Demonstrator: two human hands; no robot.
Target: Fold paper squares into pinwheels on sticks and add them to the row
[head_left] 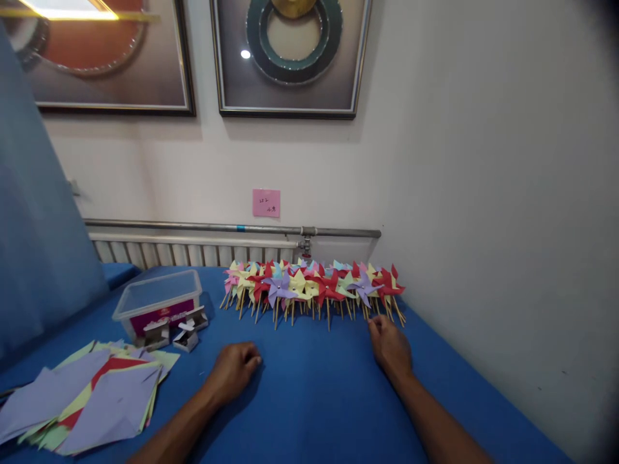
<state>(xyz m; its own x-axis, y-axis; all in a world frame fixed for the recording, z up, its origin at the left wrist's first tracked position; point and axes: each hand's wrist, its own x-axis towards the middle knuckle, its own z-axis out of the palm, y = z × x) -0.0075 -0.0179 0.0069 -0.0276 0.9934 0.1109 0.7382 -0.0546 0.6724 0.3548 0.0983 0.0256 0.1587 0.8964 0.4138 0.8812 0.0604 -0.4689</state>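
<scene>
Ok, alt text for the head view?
Paper pinwheels line the far side of a blue table, the right hand near their right end, the left hand curled; at left, paper sheets, small boxes and a clear tub.

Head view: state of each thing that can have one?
Left hand: fingers curled, no object visible in it
Right hand: fingertips by pinwheel sticks, grip unclear
Pinwheels: assembled on sticks, bunched together
Clear tub: upright, lid off
Small boxes: open
Paper sheets: loosely piled
Pink note: on wall
</scene>
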